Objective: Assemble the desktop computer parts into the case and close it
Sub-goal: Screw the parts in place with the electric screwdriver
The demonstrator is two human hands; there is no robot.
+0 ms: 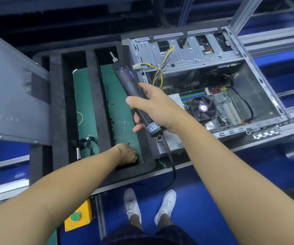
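Lower centre: left hand (127, 154), fingers curled into the black foam tray (59, 103); any contents hidden. Centre: right hand (153, 106) grips the black electric screwdriver (125, 75), bit aimed upper left, away from the open grey metal computer case (259, 96) lying immediately right.

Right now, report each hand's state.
Left hand: fingers hidden in the foam tray, cannot tell.
Right hand: closed around the electric screwdriver.

bare metal case (192, 55), matt foam tray (91, 71)
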